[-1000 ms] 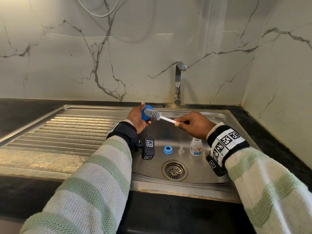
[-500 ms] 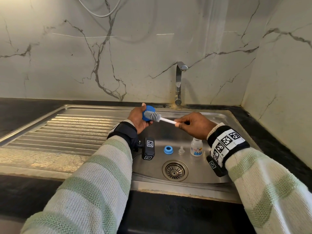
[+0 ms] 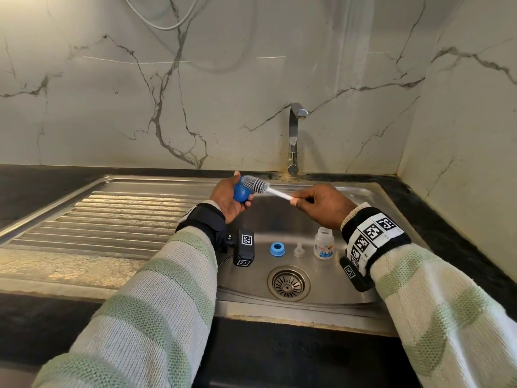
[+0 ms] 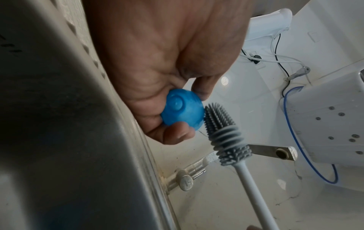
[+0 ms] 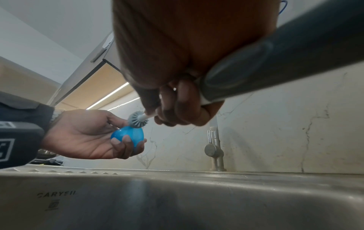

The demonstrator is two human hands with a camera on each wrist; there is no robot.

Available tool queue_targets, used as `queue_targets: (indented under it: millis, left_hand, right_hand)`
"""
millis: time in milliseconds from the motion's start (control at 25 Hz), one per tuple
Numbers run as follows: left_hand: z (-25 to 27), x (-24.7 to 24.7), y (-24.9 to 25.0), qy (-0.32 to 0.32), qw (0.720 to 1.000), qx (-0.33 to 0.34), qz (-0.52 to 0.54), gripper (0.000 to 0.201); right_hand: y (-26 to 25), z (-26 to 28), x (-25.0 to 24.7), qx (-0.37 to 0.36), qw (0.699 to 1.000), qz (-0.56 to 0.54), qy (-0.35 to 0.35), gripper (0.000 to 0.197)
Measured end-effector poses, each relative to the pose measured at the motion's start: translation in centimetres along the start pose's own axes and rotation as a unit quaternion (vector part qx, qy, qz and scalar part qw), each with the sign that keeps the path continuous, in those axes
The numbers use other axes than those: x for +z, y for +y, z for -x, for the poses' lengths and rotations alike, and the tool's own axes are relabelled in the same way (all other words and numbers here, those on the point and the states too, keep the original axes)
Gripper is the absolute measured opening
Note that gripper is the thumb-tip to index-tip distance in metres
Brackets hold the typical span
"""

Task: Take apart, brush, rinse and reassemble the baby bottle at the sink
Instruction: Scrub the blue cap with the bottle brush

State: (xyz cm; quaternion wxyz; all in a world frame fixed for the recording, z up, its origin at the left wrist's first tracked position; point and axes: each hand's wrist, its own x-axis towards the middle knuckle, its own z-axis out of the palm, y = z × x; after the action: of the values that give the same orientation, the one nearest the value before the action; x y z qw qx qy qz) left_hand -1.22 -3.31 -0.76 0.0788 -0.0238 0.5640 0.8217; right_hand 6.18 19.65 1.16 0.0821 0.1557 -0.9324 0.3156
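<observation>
My left hand [image 3: 230,198] holds the blue bottle cap [image 3: 242,192] above the sink's back left corner, fingers curled round it [image 4: 183,112]. My right hand [image 3: 319,204] pinches the white handle of the grey silicone bottle brush [image 3: 256,184], whose bristles lie against the cap's side [image 4: 220,129] [image 5: 135,118]. On the sink floor stand the blue screw ring [image 3: 277,248], the clear teat [image 3: 298,250] and the small clear bottle [image 3: 324,242] with a printed label.
The steel sink [image 3: 335,301] has a drain [image 3: 288,282] near its front. A tap [image 3: 293,138] rises at the back wall. A ribbed draining board [image 3: 112,217] lies to the left, a marble side wall to the right.
The brush head has slid a little further left along the cap between the earlier frames and now. Both hands stay in place above the sink.
</observation>
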Motion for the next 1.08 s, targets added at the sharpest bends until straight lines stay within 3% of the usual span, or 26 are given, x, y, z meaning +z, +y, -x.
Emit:
queue_targets:
  millis: [160, 280, 400, 760, 1080]
  left_hand:
    - [-0.22, -0.16, -0.21, 0.017, 1.000, 0.002, 0.000, 0.044]
    - [-0.21, -0.12, -0.10, 0.003, 1.000, 0.006, 0.011, 0.045]
    - [-0.17, -0.06, -0.19, 0.008, 1.000, 0.010, 0.025, 0.041]
    - [-0.06, -0.03, -0.01, -0.006, 1.000, 0.004, 0.018, 0.044]
    - [-0.28, -0.09, -0.19, 0.027, 1.000, 0.008, 0.000, 0.048]
  right_hand:
    - [-0.10, 0.03, -0.06, -0.010, 1.000, 0.006, -0.017, 0.028]
    - [0.08, 0.04, -0.17, 0.000, 1.000, 0.005, 0.015, 0.029]
    - [0.08, 0.07, -0.02, -0.006, 1.000, 0.008, -0.017, 0.028]
    - [0.00, 0.23, -0.24, 0.007, 1.000, -0.014, 0.008, 0.030]
    - [-0.17, 0.28, -0.15, -0.007, 1.000, -0.009, -0.012, 0.027]
